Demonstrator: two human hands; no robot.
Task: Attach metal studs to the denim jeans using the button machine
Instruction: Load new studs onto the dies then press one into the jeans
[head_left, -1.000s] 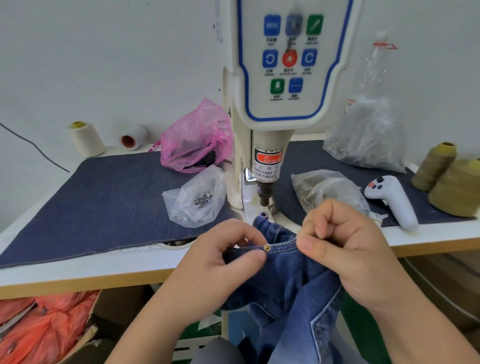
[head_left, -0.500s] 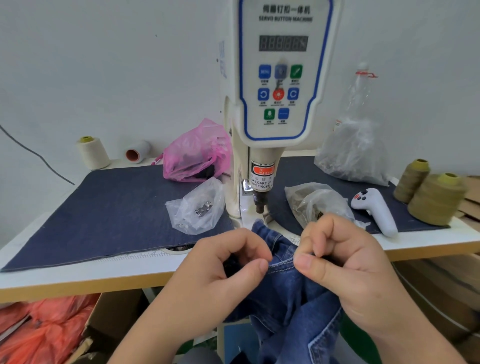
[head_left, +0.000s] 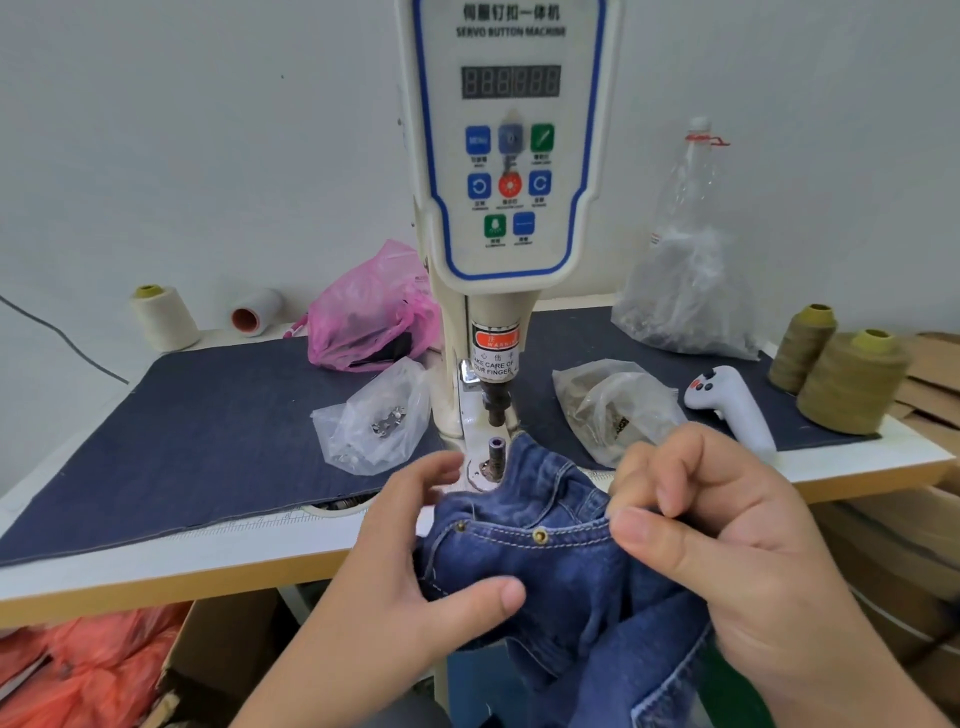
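Observation:
Blue denim jeans (head_left: 550, 582) hang off the table's front edge, just in front of the cream button machine (head_left: 509, 171) and its lower die post (head_left: 496, 454). Two brass studs sit on the pocket seam, one (head_left: 540, 535) in the middle and one (head_left: 460, 527) to the left. My left hand (head_left: 415, 587) holds the left part of the denim, thumb on top and fingers behind. My right hand (head_left: 727, 540) pinches the seam at the right between thumb and curled fingers.
A clear bag of metal parts (head_left: 376, 421) lies left of the machine, another clear bag (head_left: 613, 405) right of it. A pink bag (head_left: 371, 312), a white handheld controller (head_left: 732, 405), thread cones (head_left: 852, 384) and a plastic bottle (head_left: 685, 208) stand on the dark mat (head_left: 208, 431).
The view tilted up, showing the machine's display. My left hand slid left along the seam, uncovering two studs; the die post now shows beside the denim.

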